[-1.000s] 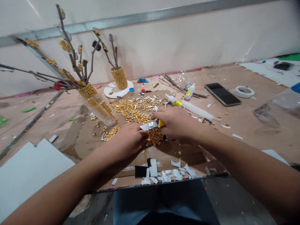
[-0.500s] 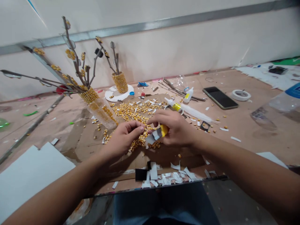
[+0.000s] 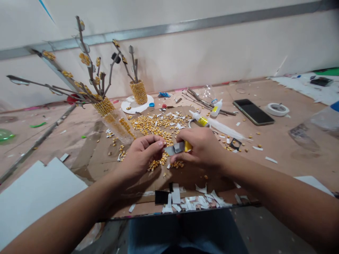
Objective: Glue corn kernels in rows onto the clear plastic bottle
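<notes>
Yellow-handled cutter [image 3: 180,147] clamped in right hand [image 3: 202,148], left hand [image 3: 143,155] pinched shut beside blade, w/ corn kernels [image 3: 156,127] underneath.

Both forearms reach in from near; the left hand [image 3: 141,155] pinches its fingertips, the right hand [image 3: 202,146] curls closed, nearly touching.

No writing can be read anywhere; the yellow label on the glue tube [image 3: 203,121] is too small.
</notes>
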`<state>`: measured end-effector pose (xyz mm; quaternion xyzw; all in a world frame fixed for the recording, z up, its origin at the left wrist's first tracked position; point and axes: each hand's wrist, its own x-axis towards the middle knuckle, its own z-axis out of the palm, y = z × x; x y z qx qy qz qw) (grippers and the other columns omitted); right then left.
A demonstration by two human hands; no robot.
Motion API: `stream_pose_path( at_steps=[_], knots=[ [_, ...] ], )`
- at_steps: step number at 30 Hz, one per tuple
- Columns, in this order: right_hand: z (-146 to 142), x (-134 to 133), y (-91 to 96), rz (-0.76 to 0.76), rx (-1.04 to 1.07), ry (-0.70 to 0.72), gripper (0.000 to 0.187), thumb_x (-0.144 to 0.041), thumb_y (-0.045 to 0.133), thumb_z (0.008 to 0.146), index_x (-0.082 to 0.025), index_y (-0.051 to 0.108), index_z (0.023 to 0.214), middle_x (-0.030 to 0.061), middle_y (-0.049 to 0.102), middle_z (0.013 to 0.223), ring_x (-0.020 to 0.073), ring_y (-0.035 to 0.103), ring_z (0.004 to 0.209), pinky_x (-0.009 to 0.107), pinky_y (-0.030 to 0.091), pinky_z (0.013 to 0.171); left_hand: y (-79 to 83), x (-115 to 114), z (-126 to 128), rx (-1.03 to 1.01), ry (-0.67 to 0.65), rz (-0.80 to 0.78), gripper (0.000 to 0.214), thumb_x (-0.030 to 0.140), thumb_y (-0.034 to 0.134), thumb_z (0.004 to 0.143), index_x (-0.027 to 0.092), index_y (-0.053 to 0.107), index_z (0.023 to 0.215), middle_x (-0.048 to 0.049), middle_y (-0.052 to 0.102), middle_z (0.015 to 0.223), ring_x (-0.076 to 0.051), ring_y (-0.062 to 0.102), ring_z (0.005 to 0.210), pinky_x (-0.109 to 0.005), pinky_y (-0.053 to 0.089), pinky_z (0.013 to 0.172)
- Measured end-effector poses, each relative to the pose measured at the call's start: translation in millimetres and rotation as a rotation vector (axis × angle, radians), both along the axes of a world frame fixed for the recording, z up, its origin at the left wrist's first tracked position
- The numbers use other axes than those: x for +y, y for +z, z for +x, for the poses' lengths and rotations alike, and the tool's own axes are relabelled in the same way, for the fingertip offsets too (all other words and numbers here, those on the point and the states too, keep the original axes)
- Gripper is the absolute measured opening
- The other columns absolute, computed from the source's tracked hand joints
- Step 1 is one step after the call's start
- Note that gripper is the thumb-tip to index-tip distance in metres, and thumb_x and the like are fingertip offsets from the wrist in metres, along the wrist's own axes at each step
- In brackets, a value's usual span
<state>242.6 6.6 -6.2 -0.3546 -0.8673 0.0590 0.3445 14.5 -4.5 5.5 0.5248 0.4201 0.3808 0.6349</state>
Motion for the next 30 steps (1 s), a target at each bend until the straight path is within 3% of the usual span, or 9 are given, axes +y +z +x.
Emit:
stream_pose_path(
  at_steps=[3,6,15,24,27,30],
  knots=[
    [-1,4,0.9,-0.157,-0.077,-0.025,0.072,-0.081,0.038,0.101,-0.018,0.062,0.076,0.0042,0.064,0.067,0.0157,0.053,0.063,0.029,0.024,0.062,2.4,-2,1,-0.058,0.007,-0.019,0.036,0.047,0.087,0.084,0.016,0.068,0.082,0.0026,0.057,0.069,-0.011,0.048,0.062,-0.024,0.038,0.061],
    [-2,5,1.6,-0.230,-0.114,-0.041,0.084,-0.091,0.021,0.098,-0.019,0.059,0.074,0.0057,0.063,0.067,0.0164,0.050,0.063,0.030,0.022,0.062,4.9,-3,4,-0.066,0.004,-0.035,0.036,0.046,0.089,0.081,0.016,0.068,0.082,0.0013,0.061,0.072,-0.012,0.052,0.066,-0.025,0.041,0.064],
    [-6,2,0.9,-0.173,-0.091,-0.067,0.091,-0.094,0.013,0.096,-0.019,0.058,0.070,0.0051,0.059,0.064,0.0154,0.045,0.062,0.029,0.020,0.061,4.5,-4,3,-0.048,0.001,-0.004,0.034,0.044,0.088,0.085,0.016,0.071,0.083,-0.0001,0.065,0.075,-0.012,0.055,0.069,-0.025,0.044,0.065],
    [-8,0,-2.7,-0.153,-0.013,-0.058,0.089,-0.098,0.020,0.092,-0.019,0.056,0.069,0.0044,0.059,0.064,0.0150,0.045,0.061,0.030,0.020,0.061,-6.9,-6,-4,-0.009,-0.006,0.142,0.029,0.044,0.081,0.095,0.018,0.070,0.090,0.0010,0.061,0.081,-0.011,0.050,0.070,-0.023,0.039,0.064],
    [-7,3,-3.1,-0.199,0.044,-0.046,0.087,-0.100,0.025,0.090,-0.020,0.052,0.067,0.0026,0.056,0.063,0.0144,0.044,0.060,0.030,0.020,0.061,-6.8,-8,-8,0.020,-0.025,0.222,0.029,0.046,0.080,0.097,0.018,0.071,0.092,0.0004,0.060,0.082,-0.012,0.048,0.071,-0.024,0.036,0.063],
    [1,14,-5.1,-0.328,0.175,-0.173,0.083,-0.098,0.025,0.092,-0.022,0.043,0.063,-0.0009,0.046,0.057,0.0134,0.041,0.056,0.031,0.022,0.059,-6.2,-12,-10,-0.020,-0.114,0.284,0.026,0.043,0.077,0.100,0.019,0.072,0.093,0.0001,0.060,0.081,-0.013,0.049,0.073,-0.026,0.039,0.067]
  ],
)
